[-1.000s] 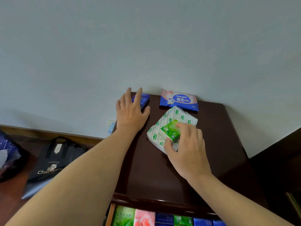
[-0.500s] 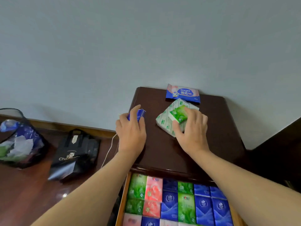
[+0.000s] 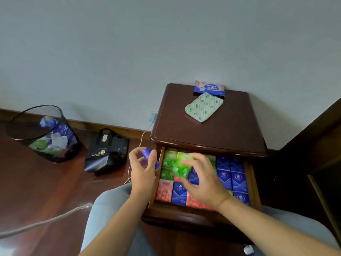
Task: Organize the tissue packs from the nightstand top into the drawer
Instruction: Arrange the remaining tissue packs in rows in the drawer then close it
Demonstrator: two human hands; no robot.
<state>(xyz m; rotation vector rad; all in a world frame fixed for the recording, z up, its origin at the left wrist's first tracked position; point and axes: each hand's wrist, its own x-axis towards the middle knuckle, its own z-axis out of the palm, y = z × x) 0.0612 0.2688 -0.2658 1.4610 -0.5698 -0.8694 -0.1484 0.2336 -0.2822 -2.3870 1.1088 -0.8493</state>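
Your right hand (image 3: pixel 203 183) is over the open wooden drawer (image 3: pixel 255 183), its fingers (image 3: pixel 190 161) curled round a small green plastic-wrapped tissue pack (image 3: pixel 181 166). The pack is tilted and blurred; judged from its outline, its long axis runs roughly from the drawer's front toward its back, in line with the packs already filed. Directly beneath those fingers lie rows of green, pink and blue packs, set edge to edge. A free slot is not visible from here, since the hand hides the middle columns.

Your left hand (image 3: pixel 143 171) is just outside the drawer's left wall, fingers pinching a small blue plastic-wrapped tissue pack (image 3: pixel 147 156) at its upper end. The drawer lies immediately to the right of those fingers, so this pack needs only a short sideways move.

The right hand is nearer to a placement, and the green pack probably goes first; square it to the rows before lowering.

Beyond both hands, on the dark wooden nightstand top (image 3: pixel 184 130), remain a flat white pack with green print (image 3: pixel 203 107) and, touching it farther back, a blue and pink wet-wipe pack (image 3: pixel 209 88). Both are well apart from either hand.
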